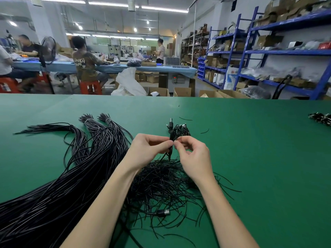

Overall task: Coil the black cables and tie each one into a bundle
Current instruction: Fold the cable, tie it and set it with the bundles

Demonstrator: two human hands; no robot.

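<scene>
Above the middle of the green desk (259, 158), a coiled black cable (179, 133) is held upright between both hands, its USB plugs pointing up at the far side. The cable is pinched at its waist by the left hand (148, 149), thumb and forefinger pressed together on it, the other fingers curled underneath. A thin black tie (170, 153) is pinched against the same spot by the thumb and forefinger of the right hand (194, 156); its ends hang down below the fingers. Whether the tie is already twisted round the coil cannot be told.

Directly beneath the hands a loose heap of thin black ties (161, 185) is spread on the desk, with a single USB plug (163, 212) lying on its near edge. To the left a thick sheaf of long uncoiled black cables (62, 185) is laid out, fanning from the near left corner toward the far side, where several ends are gathered by pale bands (107, 120). At the far right edge of the desk a small pile of finished bundles (320, 119) is partly in view. Beyond the desk, seated workers, blue shelving and cardboard boxes are seen.
</scene>
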